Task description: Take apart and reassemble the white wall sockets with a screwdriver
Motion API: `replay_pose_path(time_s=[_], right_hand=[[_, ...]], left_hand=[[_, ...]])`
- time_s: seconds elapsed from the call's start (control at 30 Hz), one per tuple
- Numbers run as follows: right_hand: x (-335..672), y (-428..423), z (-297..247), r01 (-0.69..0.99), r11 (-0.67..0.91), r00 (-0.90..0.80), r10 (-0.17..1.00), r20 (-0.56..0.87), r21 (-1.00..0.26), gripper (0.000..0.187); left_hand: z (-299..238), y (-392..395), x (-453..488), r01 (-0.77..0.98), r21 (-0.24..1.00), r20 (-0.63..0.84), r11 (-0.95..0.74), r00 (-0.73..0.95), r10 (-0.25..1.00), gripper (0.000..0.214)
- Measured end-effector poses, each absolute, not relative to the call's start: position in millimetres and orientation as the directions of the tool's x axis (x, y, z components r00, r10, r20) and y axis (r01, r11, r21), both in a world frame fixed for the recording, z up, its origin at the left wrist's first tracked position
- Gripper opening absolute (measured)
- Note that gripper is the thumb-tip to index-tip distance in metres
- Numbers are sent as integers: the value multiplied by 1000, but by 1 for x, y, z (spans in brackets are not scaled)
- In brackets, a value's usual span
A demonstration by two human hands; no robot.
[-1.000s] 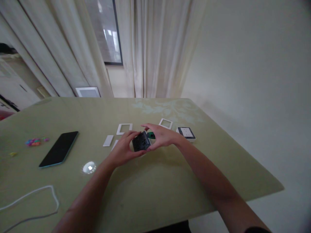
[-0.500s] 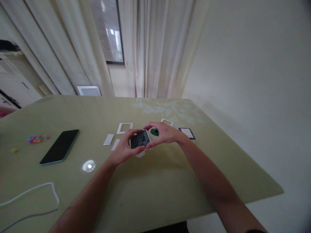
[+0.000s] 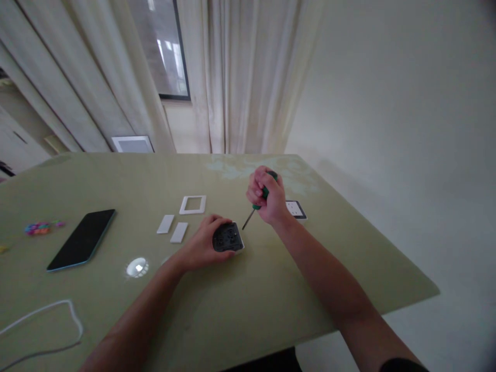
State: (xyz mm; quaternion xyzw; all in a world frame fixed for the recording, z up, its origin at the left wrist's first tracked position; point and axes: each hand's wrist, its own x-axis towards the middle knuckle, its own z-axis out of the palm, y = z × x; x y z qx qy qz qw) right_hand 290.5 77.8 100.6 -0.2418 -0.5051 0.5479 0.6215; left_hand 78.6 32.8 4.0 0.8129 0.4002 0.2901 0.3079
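My left hand (image 3: 207,243) is wrapped round the left side of a wall switch (image 3: 228,237), thumb on the near edge and fingers on the far one. Its dark inner face is up and a white rim shows at the right. In my right hand (image 3: 269,196), closed in a fist, is a screwdriver with a green and black handle (image 3: 265,193). Its thin shaft (image 3: 248,219) slants down and left, the tip just right of the wall switch and apart from it in view.
Left of the switch lie two white plates (image 3: 166,224) and a white square frame (image 3: 192,204). A wall socket (image 3: 296,210) sits behind my right wrist. Farther left are a black tablet (image 3: 82,240), small colourful pieces (image 3: 41,228) and a white cable (image 3: 73,312).
My right hand has let go of the wall switch and taken up the screwdriver, raising it. My left hand has lowered the wall switch toward the table.
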Motion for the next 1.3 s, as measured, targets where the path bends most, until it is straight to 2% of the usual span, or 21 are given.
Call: replay_pose_path(time_s=[0.3, 0.57, 0.7, 0.8, 0.87, 0.93, 1.0, 1.1, 1.17, 1.3], right_hand=[[278, 74, 89, -510, 167, -177, 940, 293, -844, 50], [276, 74, 89, -579, 140, -221, 921, 320, -803, 46], [276, 74, 86, -541, 167, -219, 918, 330, -824, 47], [278, 73, 87, -363, 277, -255, 889, 381, -890, 47], [283, 71, 91, -81, 463, -270, 843, 466, -883, 42], [290, 69, 99, 240, 609, -260, 791, 554, -756, 37], [299, 67, 109, 429, 657, -293, 751, 592, -621, 32], [314, 62, 127, 412, 720, -485, 692, 535, -559, 21], [321, 57, 138, 421, 737, -567, 669, 481, -529, 20], [325, 45, 150, 678, 623, -474, 776, 417, -390, 26]], left_hand=[[2, 30, 85, 463, 731, 226, -501, 528, 819, 72], [1, 30, 86, 452, 741, 212, -496, 543, 813, 72], [1, 29, 86, 453, 736, 216, -503, 547, 809, 72], [1, 29, 86, 458, 730, 220, -507, 545, 809, 72], [1, 29, 86, 460, 727, 224, -510, 544, 809, 73], [2, 29, 86, 465, 722, 224, -513, 545, 808, 73], [2, 29, 86, 470, 719, 222, -512, 543, 810, 73], [2, 29, 86, 480, 714, 222, -511, 537, 814, 74], [2, 29, 86, 480, 710, 226, -515, 537, 813, 74], [3, 29, 86, 476, 712, 228, -517, 539, 811, 74]])
